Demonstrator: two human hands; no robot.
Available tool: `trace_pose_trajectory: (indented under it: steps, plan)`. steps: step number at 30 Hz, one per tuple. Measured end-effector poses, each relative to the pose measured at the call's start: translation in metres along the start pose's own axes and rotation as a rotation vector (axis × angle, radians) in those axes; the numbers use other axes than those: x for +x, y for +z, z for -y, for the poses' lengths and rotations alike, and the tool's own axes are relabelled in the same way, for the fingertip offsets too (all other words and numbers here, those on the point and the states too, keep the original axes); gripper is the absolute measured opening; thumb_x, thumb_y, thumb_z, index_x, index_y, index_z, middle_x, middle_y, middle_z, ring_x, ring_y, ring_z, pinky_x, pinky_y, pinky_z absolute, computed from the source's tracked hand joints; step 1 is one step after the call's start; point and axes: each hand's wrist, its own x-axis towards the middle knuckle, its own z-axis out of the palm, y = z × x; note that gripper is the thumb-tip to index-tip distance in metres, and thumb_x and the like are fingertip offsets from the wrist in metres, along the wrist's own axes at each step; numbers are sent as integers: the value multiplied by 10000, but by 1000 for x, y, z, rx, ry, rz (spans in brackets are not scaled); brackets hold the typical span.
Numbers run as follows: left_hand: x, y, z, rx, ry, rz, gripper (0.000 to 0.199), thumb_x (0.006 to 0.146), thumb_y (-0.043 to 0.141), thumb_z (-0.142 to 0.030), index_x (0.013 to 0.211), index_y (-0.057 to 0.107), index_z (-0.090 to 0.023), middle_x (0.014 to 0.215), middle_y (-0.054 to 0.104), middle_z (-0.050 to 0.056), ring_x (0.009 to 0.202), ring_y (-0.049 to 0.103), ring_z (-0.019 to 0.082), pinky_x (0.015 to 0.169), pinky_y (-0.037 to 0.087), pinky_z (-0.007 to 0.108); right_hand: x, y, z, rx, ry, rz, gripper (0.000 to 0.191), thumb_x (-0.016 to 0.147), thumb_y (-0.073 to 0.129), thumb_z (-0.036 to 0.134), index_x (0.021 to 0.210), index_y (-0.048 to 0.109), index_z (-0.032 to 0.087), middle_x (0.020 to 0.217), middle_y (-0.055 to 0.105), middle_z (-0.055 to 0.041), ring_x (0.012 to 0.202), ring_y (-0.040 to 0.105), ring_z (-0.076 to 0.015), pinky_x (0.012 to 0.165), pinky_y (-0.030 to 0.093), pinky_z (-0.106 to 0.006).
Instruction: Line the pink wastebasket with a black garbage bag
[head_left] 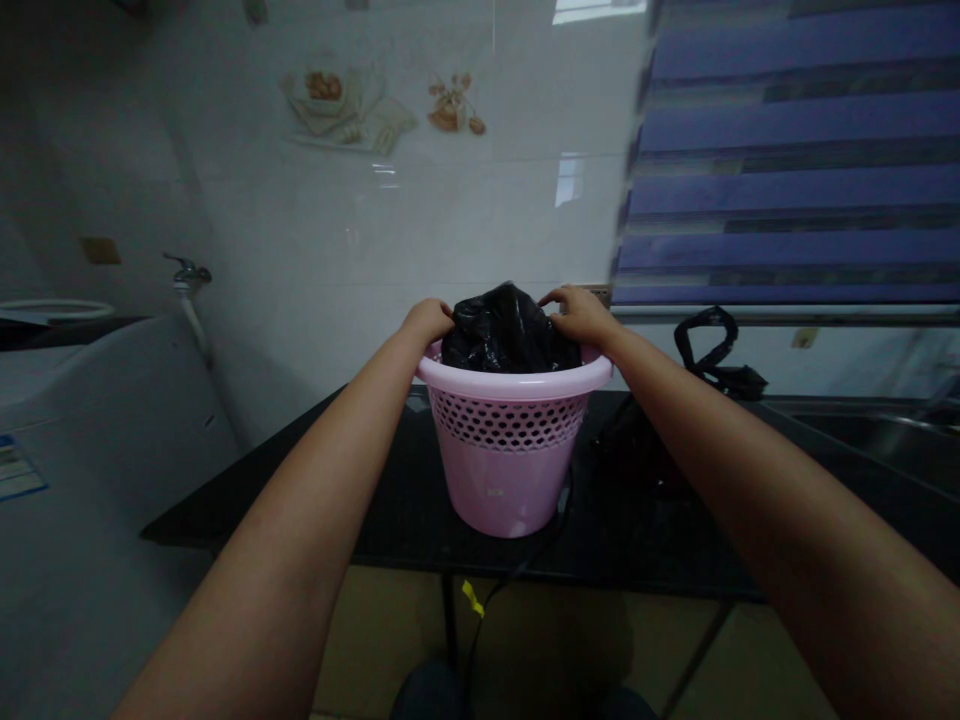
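A pink plastic basket (510, 470) with a band of holes below its rim stands upright on the dark countertop. A crumpled black plastic bag (506, 335) fills its mouth and bulges above the rim. At the left side of the rim, my left hand (430, 322) is closed against the bag's edge; its fingertips are partly hidden. My right hand (583, 315) is over the right side of the rim, index finger and thumb apart, its fingertips beside the bag. Whether the right fingertips touch the plastic, I cannot tell.
Behind my right forearm sits another black bag (645, 440) with looped handles. A sink (862, 430) lies far right, below a purple blind (795, 160). Left are a white appliance (112, 480) and a wall tap (187, 270). A cord with a yellow tag (473, 598) hangs in front.
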Motion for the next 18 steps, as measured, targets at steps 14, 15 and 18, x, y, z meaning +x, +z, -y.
trace_pose_trajectory:
  steps: [14,15,18]
  plan:
    - [-3,0,-5,-167,133,-64,248,758,493,-172,954,631,-110,1004,667,130,898,604,202,785,450,287,-3,-4,9,100,2,54,417,900,320,269,847,663,37,850,624,-135,732,542,-148,636,345,-218]
    - [-3,0,-6,-193,143,-65,235,760,496,-183,944,627,-117,986,667,123,888,603,203,785,451,292,-3,-4,10,112,16,47,457,915,305,313,819,655,36,820,618,-135,697,530,-139,612,329,-217]
    - [-4,0,-6,-280,151,-49,205,734,534,-183,918,606,-132,905,666,105,842,603,204,776,456,313,-4,-5,11,131,21,28,517,926,306,412,780,639,45,779,605,-126,649,500,-118,586,298,-209]
